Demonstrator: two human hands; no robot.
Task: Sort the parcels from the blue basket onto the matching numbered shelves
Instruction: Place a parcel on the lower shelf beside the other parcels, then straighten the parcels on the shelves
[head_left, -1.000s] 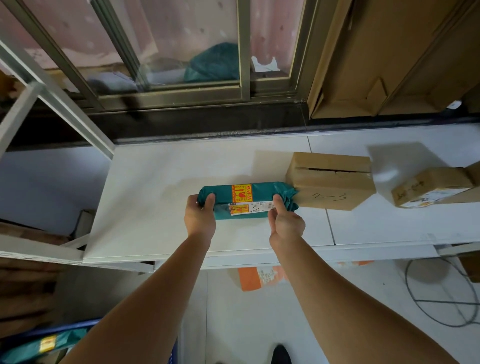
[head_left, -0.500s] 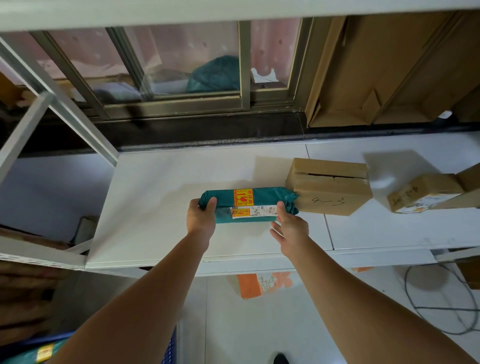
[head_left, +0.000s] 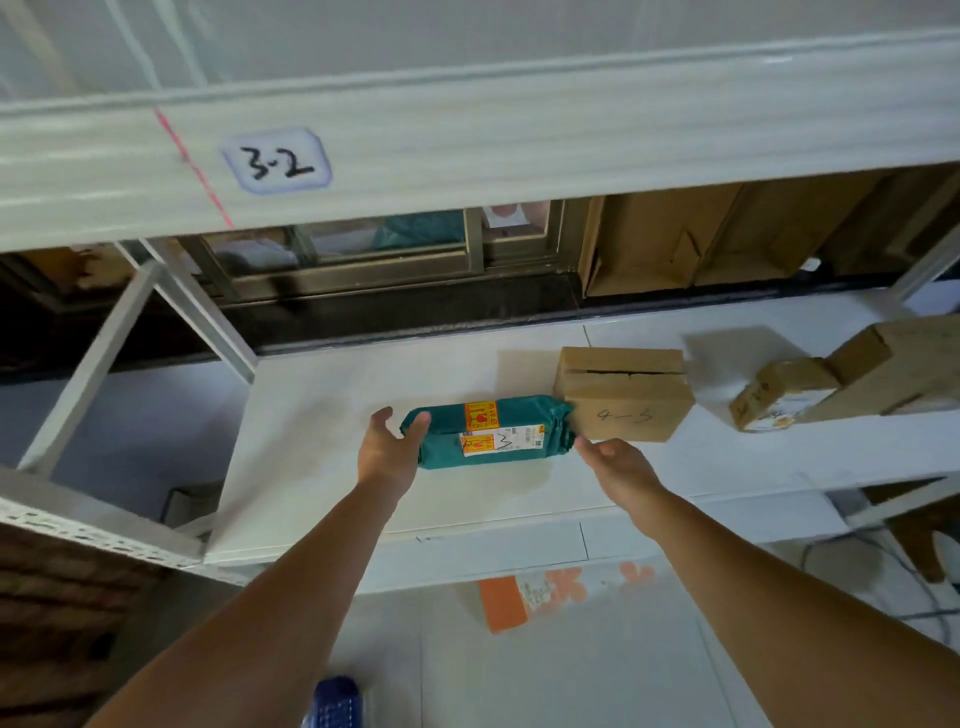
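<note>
**Green parcel laid on the white shelf**

The green parcel (head_left: 493, 434) is seen lying flat on the white shelf (head_left: 322, 415), its right end touching a cardboard box (head_left: 623, 395) (marked "4-3"). Its left end is touched by the relaxed, spread fingers of the left hand (head_left: 389, 449). The right hand (head_left: 618, 462) is held open just beside it, gripping nothing. A label (head_left: 278, 161) reading "3-2" is fixed on the shelf edge above.

A white shelf (head_left: 322, 415) holds a green parcel (head_left: 488, 432). Touching its right end sits a brown box marked 4-3 (head_left: 623, 395). Farther right lie two more cardboard boxes (head_left: 779, 397).
</note>
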